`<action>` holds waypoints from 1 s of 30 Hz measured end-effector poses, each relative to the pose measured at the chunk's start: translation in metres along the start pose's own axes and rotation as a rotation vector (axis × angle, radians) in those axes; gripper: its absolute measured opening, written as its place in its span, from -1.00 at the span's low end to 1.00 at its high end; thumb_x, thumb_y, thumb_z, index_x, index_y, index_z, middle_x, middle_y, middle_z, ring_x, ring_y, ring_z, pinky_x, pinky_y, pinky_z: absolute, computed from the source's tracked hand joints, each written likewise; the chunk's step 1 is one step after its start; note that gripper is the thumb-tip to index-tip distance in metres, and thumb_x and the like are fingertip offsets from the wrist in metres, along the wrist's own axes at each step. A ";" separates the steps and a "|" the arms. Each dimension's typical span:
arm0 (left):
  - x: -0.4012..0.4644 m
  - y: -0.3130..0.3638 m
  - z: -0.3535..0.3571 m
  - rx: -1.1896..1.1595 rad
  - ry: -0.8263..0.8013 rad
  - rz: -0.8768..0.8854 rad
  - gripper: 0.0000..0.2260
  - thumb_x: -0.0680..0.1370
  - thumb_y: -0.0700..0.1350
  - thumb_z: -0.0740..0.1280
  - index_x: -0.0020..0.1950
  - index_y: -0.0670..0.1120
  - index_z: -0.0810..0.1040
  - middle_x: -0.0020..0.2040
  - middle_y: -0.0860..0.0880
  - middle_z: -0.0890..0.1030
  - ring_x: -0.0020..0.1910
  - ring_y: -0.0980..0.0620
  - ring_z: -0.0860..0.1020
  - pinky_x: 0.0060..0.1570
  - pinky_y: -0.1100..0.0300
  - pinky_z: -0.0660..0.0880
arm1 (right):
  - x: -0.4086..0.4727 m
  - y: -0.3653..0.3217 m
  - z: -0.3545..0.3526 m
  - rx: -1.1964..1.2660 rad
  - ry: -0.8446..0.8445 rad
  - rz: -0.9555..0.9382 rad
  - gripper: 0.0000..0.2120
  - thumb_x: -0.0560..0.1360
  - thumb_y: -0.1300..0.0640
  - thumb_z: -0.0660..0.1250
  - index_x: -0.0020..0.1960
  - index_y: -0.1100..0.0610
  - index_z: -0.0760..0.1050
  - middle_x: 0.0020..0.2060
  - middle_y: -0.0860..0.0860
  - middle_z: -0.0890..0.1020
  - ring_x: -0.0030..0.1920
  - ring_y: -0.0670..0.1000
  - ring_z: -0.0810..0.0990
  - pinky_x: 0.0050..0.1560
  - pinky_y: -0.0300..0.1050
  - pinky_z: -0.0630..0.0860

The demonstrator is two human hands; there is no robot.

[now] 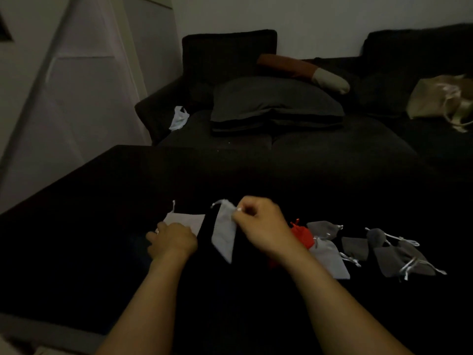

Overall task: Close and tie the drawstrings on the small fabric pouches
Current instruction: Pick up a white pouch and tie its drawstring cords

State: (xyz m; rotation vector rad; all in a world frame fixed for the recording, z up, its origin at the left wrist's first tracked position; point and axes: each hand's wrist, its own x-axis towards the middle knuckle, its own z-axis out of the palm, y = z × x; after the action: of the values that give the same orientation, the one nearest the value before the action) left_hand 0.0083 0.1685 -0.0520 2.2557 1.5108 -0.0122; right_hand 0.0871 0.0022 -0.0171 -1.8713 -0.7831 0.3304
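A light grey pouch (pixel 225 234) is being held up just above the dark desk (pixel 102 226) by the right hand (pixel 261 226), its fingers (pixel 243 210) being pinched on the neck/cord at the top, w/ the body hanging down-left; the left hand (pixel 174 240) is being rested, fingers curled, on a white pouch (pixel 185 221) lying flat beside it, though whether it's actually gripped can't be told. The step is prob. best done w/ the neck being pinched firmly while both cords are being pulled outward evenly, then knotted close to the gather. Room is being limited to the right by the red pouch (pixel 302 234) & the grey pouches (pixel 394 254), while open desk is being left ahead and to the left, well short of the far edge.
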 end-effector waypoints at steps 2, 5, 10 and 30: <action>-0.013 0.019 -0.012 -0.253 0.079 0.131 -0.52 0.65 0.15 0.06 0.36 -0.15 0.47 0.40 -0.27 0.36 0.34 -0.28 0.34 0.34 -0.13 0.32 | -0.003 -0.014 -0.033 0.169 0.005 0.006 -0.78 0.51 0.18 0.36 -0.31 0.05 0.54 -0.47 -0.07 0.53 -0.43 -0.12 0.47 -0.35 -0.16 0.41; -0.048 0.058 -0.030 -1.156 -0.566 0.257 -0.28 0.52 0.43 0.02 0.21 -0.14 0.59 0.27 -0.21 0.59 0.24 -0.16 0.56 0.31 -0.09 0.43 | -0.013 -0.022 -0.073 0.303 -0.002 0.022 -0.83 0.53 0.25 0.34 -0.24 0.13 0.54 -0.45 -0.01 0.50 -0.46 -0.14 0.44 -0.41 -0.28 0.39; -0.098 0.101 -0.026 -1.303 -0.710 0.528 -0.62 0.58 0.08 0.27 0.20 -0.18 0.61 0.13 -0.20 0.68 0.14 -0.10 0.65 0.18 0.01 0.53 | -0.030 -0.013 -0.116 0.415 0.042 0.026 -0.90 0.50 0.32 0.38 -0.16 0.23 0.50 -0.45 0.10 0.47 -0.45 -0.05 0.39 -0.42 -0.23 0.33; -0.151 0.171 -0.002 -1.540 -0.584 0.506 -0.66 0.67 0.02 0.14 0.07 -0.13 0.65 -0.10 -0.12 0.74 -0.18 0.01 0.72 -0.33 0.22 0.60 | -0.046 0.002 -0.183 1.335 0.362 0.098 -0.82 0.37 0.22 0.40 -0.03 0.22 0.64 -0.29 0.05 0.61 -0.36 -0.14 0.54 -0.30 -0.31 0.55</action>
State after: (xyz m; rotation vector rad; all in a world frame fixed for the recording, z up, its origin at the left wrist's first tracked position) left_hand 0.0970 -0.0183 0.0437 1.0721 0.2584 0.4333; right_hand 0.1540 -0.1594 0.0533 -0.6551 -0.0920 0.4099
